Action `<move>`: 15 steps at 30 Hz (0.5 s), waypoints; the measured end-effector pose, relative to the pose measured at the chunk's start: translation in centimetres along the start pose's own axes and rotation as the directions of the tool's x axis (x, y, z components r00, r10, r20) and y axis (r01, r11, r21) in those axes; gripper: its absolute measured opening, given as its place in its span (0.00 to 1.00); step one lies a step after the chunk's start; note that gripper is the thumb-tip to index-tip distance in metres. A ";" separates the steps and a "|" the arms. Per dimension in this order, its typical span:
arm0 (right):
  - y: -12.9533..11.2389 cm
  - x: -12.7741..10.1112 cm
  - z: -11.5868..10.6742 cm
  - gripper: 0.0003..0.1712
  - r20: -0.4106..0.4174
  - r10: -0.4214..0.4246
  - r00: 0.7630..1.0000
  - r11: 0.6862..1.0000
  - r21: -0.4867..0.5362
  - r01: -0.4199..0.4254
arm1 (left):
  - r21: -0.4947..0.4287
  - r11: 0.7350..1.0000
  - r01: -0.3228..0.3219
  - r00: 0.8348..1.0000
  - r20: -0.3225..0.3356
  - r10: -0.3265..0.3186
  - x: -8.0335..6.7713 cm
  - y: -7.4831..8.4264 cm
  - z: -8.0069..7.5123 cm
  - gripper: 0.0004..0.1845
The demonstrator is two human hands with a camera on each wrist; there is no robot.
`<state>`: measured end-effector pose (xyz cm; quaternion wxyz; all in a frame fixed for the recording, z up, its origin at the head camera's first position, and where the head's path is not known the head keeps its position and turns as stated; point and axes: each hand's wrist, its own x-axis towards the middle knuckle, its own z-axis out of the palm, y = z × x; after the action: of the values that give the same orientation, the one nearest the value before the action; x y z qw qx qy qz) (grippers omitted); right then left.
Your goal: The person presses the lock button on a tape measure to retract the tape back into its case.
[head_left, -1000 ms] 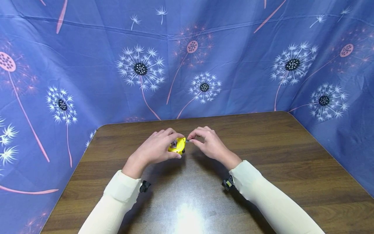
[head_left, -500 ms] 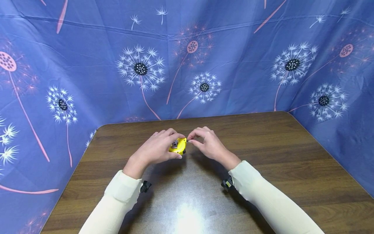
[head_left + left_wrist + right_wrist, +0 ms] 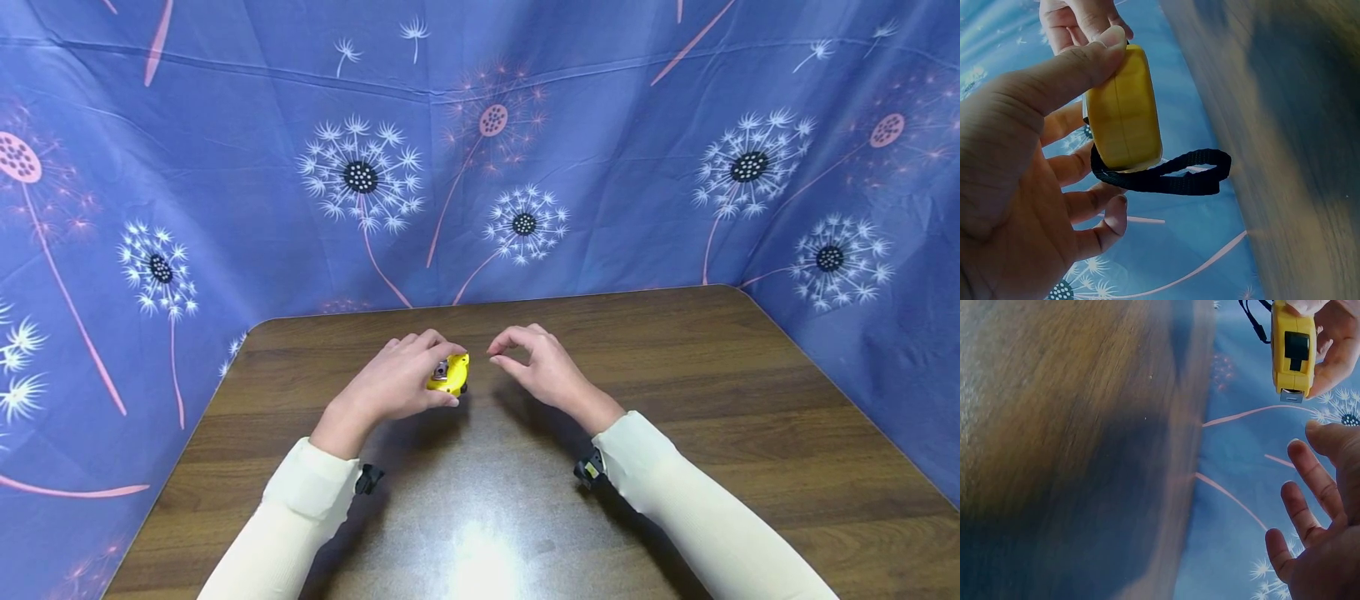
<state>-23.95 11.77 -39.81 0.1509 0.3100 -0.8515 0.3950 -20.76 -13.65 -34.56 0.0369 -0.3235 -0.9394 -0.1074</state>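
Note:
A yellow tape measure (image 3: 457,373) is held up over the table by my left hand (image 3: 401,379), gripped between thumb and fingers. A black wrist strap (image 3: 1179,180) loops from its lower end in the left wrist view. Seen from the right wrist, the black lock button (image 3: 1297,345) faces out, and the metal end hook (image 3: 1292,396) sits right at the mouth of the case. My right hand (image 3: 546,367) is apart from the tape measure, just to its right. Its thumb and forefinger bend toward each other with nothing between them, while the other fingers are loosely spread.
The brown wooden table (image 3: 712,400) spreads under both hands. Behind it hangs a blue cloth (image 3: 615,167) printed with dandelions, which also runs down both sides. A small black device (image 3: 588,468) is strapped at the right wrist, another black device (image 3: 369,479) at the left.
The right fingers, earlier pinching the end of the tape, have let go and moved slightly right. The left hand has shifted a little left with the tape measure, widening the gap between the hands.

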 end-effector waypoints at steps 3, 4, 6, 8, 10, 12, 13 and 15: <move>0.0 -0.1 0.0 0.09 0.002 0.002 1.000 1.000 -0.001 -0.002 | 0.001 1.000 -0.001 1.000 -0.003 0.001 0.0 -0.1 0.1 0.37; 0.1 -0.1 0.0 0.09 0.003 0.003 1.000 1.000 -0.001 -0.003 | 0.003 1.000 0.001 1.000 -0.003 -0.001 0.0 -0.2 0.1 0.37; 0.1 -0.1 0.0 0.09 0.008 0.008 1.000 1.000 0.001 -0.008 | 0.006 1.000 0.003 1.000 -0.003 -0.003 0.0 -0.3 0.1 0.37; 0.1 -0.1 0.0 0.09 0.014 0.012 1.000 1.000 0.002 -0.012 | 0.009 1.000 0.007 1.000 0.000 -0.007 0.0 -0.3 0.1 0.37; 0.1 -0.1 0.0 0.09 0.016 0.014 1.000 1.000 0.002 -0.014 | 0.009 1.000 0.010 1.000 0.001 -0.010 -0.1 -0.3 0.1 0.37; 0.1 -0.1 0.0 0.09 0.017 0.015 1.000 1.000 0.000 -0.015 | 0.008 1.000 0.011 1.000 0.002 -0.011 -0.1 -0.3 0.0 0.37; 0.1 -0.1 0.0 0.09 0.017 0.014 1.000 1.000 -0.001 -0.014 | 0.009 1.000 0.012 1.000 0.003 -0.012 -0.1 -0.3 0.0 0.37; 0.1 -0.1 0.1 0.09 0.016 0.009 1.000 1.000 -0.001 -0.009 | 0.010 1.000 0.013 1.000 0.003 -0.013 -0.1 -0.3 0.0 0.37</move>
<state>-23.94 11.79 -39.92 0.1425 0.3091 -0.8542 0.3930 -20.87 -13.98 -34.61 0.0364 -0.3175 -0.9420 -0.1025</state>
